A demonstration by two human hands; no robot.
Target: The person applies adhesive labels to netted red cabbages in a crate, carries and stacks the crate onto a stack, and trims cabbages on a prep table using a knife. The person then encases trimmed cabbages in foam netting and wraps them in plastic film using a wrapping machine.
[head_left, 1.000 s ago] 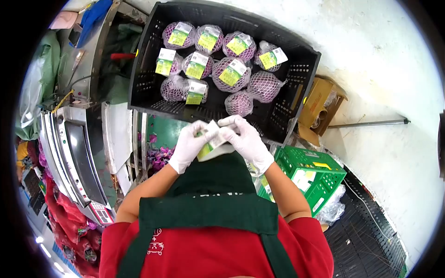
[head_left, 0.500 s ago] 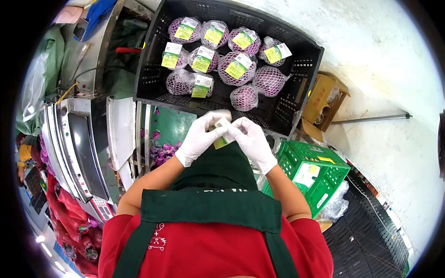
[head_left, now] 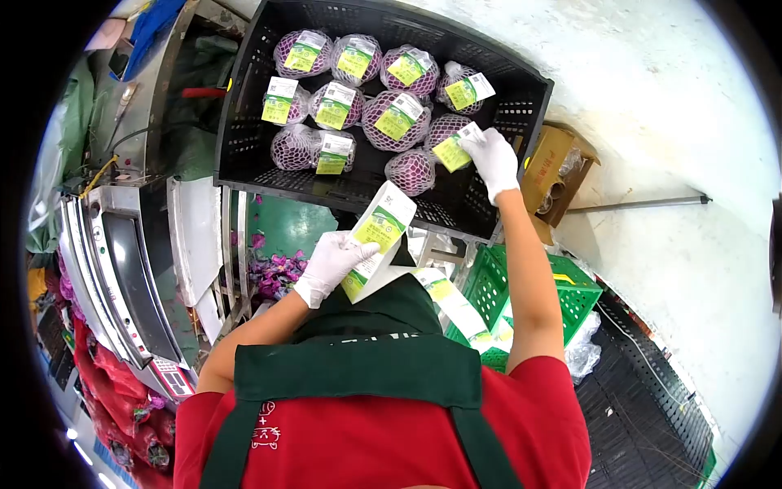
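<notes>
A strip of green-and-white labels (head_left: 381,227) is pinched in my gloved left hand (head_left: 332,262), below the crate's near edge, and its tail trails down to the right. My gloved right hand (head_left: 494,160) reaches into the black crate (head_left: 285,187) and holds a single label (head_left: 455,148) against a netted purple item (head_left: 445,129) on the right, partly covering it. Just left of that lies an unlabelled netted item (head_left: 410,172). Several more netted purple items with labels (head_left: 397,121) fill the crate's left and middle.
Right of the crate stands an open cardboard box (head_left: 552,167) beside a metal rod (head_left: 639,204). A green crate (head_left: 573,289) is below it. At the left is a machine with a dark panel (head_left: 142,269); purple scraps (head_left: 277,274) lie near my left hand.
My hands have separated. The right has moved up into the crate with one label; the left keeps the strip, now spread out to view.
</notes>
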